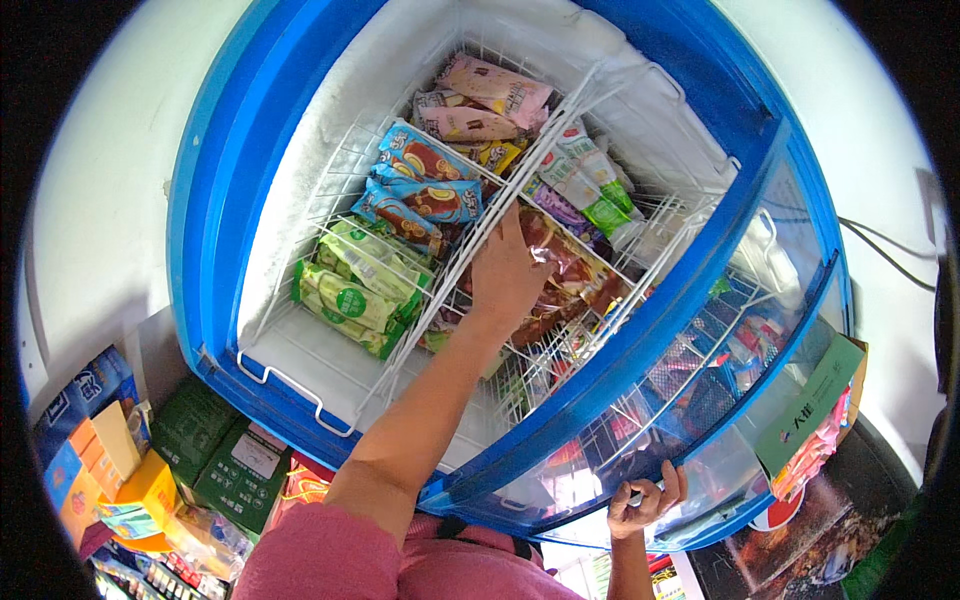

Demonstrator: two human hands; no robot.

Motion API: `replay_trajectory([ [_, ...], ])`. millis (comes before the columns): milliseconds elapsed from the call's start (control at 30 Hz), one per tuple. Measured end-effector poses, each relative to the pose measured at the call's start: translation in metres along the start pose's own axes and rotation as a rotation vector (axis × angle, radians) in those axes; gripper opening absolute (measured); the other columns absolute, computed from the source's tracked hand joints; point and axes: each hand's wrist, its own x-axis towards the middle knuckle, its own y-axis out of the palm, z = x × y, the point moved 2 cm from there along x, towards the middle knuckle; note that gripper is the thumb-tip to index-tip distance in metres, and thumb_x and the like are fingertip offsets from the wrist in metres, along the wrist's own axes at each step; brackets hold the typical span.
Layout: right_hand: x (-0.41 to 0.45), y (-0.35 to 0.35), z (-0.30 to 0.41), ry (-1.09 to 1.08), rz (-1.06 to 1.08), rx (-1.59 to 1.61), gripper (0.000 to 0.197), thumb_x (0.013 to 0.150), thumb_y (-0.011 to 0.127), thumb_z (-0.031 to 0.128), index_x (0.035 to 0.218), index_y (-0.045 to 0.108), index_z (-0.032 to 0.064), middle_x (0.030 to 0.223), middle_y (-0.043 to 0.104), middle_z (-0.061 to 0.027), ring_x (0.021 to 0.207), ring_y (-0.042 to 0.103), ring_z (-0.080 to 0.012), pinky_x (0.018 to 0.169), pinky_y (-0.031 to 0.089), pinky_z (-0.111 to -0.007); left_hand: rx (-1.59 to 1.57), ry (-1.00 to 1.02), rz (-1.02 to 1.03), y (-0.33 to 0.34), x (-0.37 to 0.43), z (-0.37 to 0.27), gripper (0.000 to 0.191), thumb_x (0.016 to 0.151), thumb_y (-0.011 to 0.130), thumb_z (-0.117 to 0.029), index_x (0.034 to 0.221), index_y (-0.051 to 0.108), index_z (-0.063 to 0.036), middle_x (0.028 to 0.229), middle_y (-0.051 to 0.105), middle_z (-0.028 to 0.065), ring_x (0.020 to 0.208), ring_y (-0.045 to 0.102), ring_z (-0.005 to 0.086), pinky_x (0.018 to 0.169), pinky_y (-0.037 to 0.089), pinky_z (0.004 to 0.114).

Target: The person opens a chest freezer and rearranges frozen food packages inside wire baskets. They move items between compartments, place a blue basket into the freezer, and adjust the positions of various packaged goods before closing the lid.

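My left hand reaches down into an open chest freezer with a blue rim. Its fingers touch brown-wrapped frozen packs in a white wire basket; whether they grip one is hidden. Just left of the basket divider lie green packs, blue ice-cream packs and pink packs. White-and-green packs fill the basket section beyond my left hand. At the lower right, my right hand rests with bent fingers apart at the sliding glass lid, with nothing visible in them.
Through the glass, more packs show in wire baskets. A green carton of pink packs stands on the lid at the right. Dark green boxes and a yellow box sit at the lower left. A black cable runs along the right.
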Motion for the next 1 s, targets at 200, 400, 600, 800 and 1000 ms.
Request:
replay_trajectory([
  [200,-0.007,0.0,-0.003,0.031,0.007,0.042,0.031,0.092,0.058,0.036,0.075,0.053,0.0113,0.124,0.054,-0.0188,0.12,0.043,-0.0384,0.1,0.033,-0.05,0.059,0.364,0.103,0.003,-0.026,-0.007,0.069,0.078,0.071,-0.011,0.14,0.041,-0.0081,0.142,0.038,0.0207,0.13,0.038,0.0403,0.107,0.034,0.048],
  [400,0.0,-0.003,-0.003,0.033,-0.024,0.06,0.023,0.083,0.066,0.032,0.072,0.059,0.0132,0.121,0.06,-0.0119,0.114,0.049,-0.0358,0.093,0.039,-0.048,0.601,0.587,0.42,0.034,-0.017,0.004,0.072,0.08,0.073,-0.025,0.142,0.039,-0.0129,0.149,0.032,0.0181,0.14,0.028,0.037,0.107,0.034,0.054],
  [600,0.007,-0.008,-0.001,0.061,-0.057,0.094,0.012,0.073,0.071,0.018,0.074,0.061,0.0135,0.119,0.062,-0.0092,0.114,0.053,-0.0321,0.094,0.04,-0.044,0.248,0.499,0.659,0.037,0.001,0.025,0.053,0.084,0.066,-0.021,0.131,0.049,-0.0033,0.128,0.051,0.0202,0.122,0.047,0.0385,0.102,0.039,0.053],
  [800,0.008,-0.013,-0.001,0.073,-0.062,0.108,0.011,0.071,0.072,0.016,0.074,0.061,0.015,0.12,0.061,-0.0062,0.114,0.053,-0.0302,0.092,0.041,-0.042,-0.055,0.622,0.822,0.063,-0.005,0.076,0.036,0.086,0.059,-0.022,0.119,0.058,-0.0053,0.119,0.059,0.0195,0.115,0.053,0.0368,0.099,0.041,0.049],
  [1000,0.008,-0.013,-0.002,0.091,-0.063,0.184,0.014,0.066,0.073,0.013,0.076,0.062,0.0123,0.122,0.06,-0.0057,0.117,0.052,-0.0292,0.094,0.039,-0.042,-0.445,0.38,0.9,0.068,0.012,0.077,0.02,0.085,0.066,-0.013,0.104,0.069,-0.0082,0.106,0.064,0.0143,0.101,0.06,0.0319,0.083,0.049,0.042],
])
